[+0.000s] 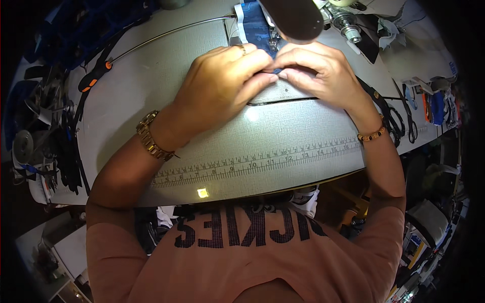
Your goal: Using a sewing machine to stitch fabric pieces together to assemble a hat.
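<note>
My left hand and my right hand meet at the near end of a dark blue piece of cloth. Thumbs and fingers of both hands are closed in a pinch on the cloth's edge, and most of that edge is hidden behind them. A white strip runs along the cloth's left side. Just beyond my fingers is the metal presser foot of a sewing machine, beside the cloth. The dark, rounded machine head overhangs it and hides part of the view.
A pale sewing table has a printed ruler along its front edge. At left lies a black-and-orange handle with a long metal rod. Black scissors rest by my right forearm. A bobbin winder-like metal part stands far right.
</note>
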Tool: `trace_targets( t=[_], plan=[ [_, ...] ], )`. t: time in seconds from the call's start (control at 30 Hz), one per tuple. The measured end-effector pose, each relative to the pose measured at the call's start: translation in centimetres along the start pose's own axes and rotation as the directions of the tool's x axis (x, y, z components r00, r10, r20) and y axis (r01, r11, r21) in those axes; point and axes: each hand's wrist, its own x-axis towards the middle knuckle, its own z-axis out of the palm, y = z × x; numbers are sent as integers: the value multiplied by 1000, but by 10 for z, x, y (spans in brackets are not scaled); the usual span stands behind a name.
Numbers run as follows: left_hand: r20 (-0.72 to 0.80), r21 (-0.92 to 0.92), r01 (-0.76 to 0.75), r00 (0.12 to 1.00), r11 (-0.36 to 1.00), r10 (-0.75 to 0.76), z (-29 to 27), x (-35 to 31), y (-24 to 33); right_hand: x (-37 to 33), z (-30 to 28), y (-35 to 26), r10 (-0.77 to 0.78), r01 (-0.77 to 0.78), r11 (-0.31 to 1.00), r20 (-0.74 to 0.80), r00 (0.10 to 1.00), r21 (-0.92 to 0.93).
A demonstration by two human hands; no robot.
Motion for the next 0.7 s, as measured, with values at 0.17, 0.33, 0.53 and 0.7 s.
trace_targets(
  t=[0.17,0.33,0.53,0.7],
  plan=[
    [25,-67,61,998,996,-59,-4,-1,-3,0,6,13,0,-3,997,-51,999,-73],
    [-19,-68,16,1000,998,-18,-2,-4,-11,2,8,13,-28,28,1000,-18,999,-11],
    [-18,-77,50,998,996,-52,-2,-3,-10,4,8,5,-93,86,989,-62,994,-117],
    [1,-86,42,999,995,-42,0,-3,-9,3,12,6,-169,154,972,-70,983,-180]
  ],
)
